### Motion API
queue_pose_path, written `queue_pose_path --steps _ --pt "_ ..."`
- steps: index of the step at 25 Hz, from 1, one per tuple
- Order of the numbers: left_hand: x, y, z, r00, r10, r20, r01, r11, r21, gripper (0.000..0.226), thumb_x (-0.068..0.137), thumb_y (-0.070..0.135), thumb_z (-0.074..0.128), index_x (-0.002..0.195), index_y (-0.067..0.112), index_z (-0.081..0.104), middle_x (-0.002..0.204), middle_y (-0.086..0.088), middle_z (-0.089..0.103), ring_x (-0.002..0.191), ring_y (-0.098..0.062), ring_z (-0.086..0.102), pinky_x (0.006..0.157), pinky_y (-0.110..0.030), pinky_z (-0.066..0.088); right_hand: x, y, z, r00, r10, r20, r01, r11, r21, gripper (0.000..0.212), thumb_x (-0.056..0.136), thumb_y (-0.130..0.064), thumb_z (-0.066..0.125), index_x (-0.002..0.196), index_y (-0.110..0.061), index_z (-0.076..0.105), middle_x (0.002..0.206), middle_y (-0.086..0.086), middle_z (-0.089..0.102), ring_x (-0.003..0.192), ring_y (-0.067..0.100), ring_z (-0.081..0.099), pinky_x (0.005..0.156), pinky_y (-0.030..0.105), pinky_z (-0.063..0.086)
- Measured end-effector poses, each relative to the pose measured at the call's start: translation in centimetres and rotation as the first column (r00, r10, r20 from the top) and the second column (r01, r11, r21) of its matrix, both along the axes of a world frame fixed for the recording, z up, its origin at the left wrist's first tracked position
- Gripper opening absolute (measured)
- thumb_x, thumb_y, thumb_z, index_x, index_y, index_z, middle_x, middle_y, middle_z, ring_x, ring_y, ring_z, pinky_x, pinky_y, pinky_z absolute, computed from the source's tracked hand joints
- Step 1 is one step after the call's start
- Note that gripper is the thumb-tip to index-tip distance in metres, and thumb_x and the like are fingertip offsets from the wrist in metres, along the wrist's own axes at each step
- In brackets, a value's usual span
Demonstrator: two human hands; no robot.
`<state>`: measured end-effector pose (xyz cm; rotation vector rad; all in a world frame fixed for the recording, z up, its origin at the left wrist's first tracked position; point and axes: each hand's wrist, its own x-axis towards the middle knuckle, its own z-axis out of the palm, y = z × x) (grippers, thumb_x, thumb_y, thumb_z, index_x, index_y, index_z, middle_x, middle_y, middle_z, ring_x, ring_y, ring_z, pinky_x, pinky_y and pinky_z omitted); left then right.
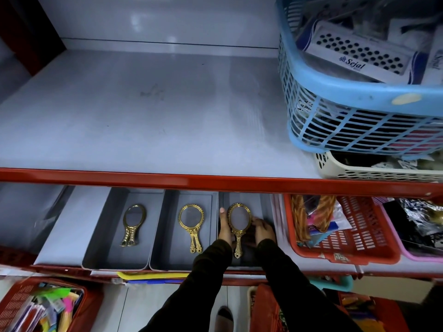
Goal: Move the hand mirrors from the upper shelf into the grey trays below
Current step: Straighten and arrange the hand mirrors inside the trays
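**Mirrors in trays, both hands on the right one**

Upper shelf (143,104): grey surface bare on the left and centre. A blue basket (359,97) of packets sits at its far right, stacked on a white basket (359,172).

Lower shelf, left to right:
- Left grey tray (100,245): gold mirrors (132,224) lie flat, handles toward the near edge. Two handles show side by side, so it looks like a stacked pair.
- Middle grey tray (167,248): gold mirror pair (191,224), same layout, two handles visible, heads far.
- Right grey tray (266,207): single gold hand mirror (238,226), glass up, handle pointing near. Left hand (225,228) sits against its left rim, fingers extended along the frame. Right hand (263,230) is curled at its right rim, fingertips touching the frame. Both hands contact the mirror; can't tell if it rests on the tray floor or is held just above.
- Red basket (359,236) just right of the trays, stuffed with combs and packets, then a pink basket (419,248) at the right edge.

Black sleeves (239,283) reach up from the near side.
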<state>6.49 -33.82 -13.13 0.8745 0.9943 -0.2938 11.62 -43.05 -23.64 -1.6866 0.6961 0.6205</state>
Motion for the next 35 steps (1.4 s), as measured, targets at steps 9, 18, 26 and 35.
queue_pose_path --steps 9,18,26,35 --pt "-0.5 -0.7 2.7 0.995 0.071 0.063 -0.067 0.995 -0.069 0.065 0.1 0.047 0.019 0.148 0.003 0.029 0.154 -0.019 0.031 0.143 -0.03 0.029 0.115 -0.041 0.022 1.3 -0.3 -5.1 0.998 0.055 0.031 -0.056 0.998 0.018 0.033 0.085 -0.049 0.037 0.07 -0.047 0.066 0.114 0.003 0.068 0.11 0.031 0.062 0.101 0.05 0.049" --pt "-1.0 -0.7 3.2 0.996 -0.017 0.089 0.012 0.998 0.059 0.065 0.101 0.045 0.016 0.148 0.002 0.026 0.155 -0.017 0.03 0.144 -0.026 0.027 0.114 -0.033 0.022 0.0 0.6 0.1 0.994 0.086 0.069 -0.083 0.996 -0.046 0.034 0.092 -0.045 0.036 0.093 -0.027 0.064 0.12 0.016 0.064 0.109 0.036 0.06 0.099 0.048 0.05" --pt "-2.0 3.1 1.7 0.979 -0.051 0.196 0.033 0.995 0.094 0.069 0.1 0.051 0.012 0.151 0.006 0.022 0.158 -0.012 0.025 0.146 -0.026 0.024 0.118 -0.036 0.018 -1.1 2.5 3.4 0.985 -0.111 0.136 0.092 0.987 0.133 0.046 0.096 -0.046 0.047 0.107 -0.006 0.068 0.104 0.011 0.07 0.09 0.027 0.064 0.084 0.037 0.053" --pt "-4.4 12.9 -2.6 0.977 0.178 0.12 -0.192 0.974 0.117 0.083 0.093 0.066 0.014 0.152 0.009 0.023 0.155 -0.013 0.031 0.144 -0.029 0.028 0.12 -0.042 0.016 -3.8 13.0 3.9 0.985 0.166 0.055 -0.174 0.957 0.231 0.059 0.093 -0.053 0.045 0.133 -0.011 0.056 0.124 0.009 0.064 0.108 0.023 0.062 0.095 0.037 0.048"
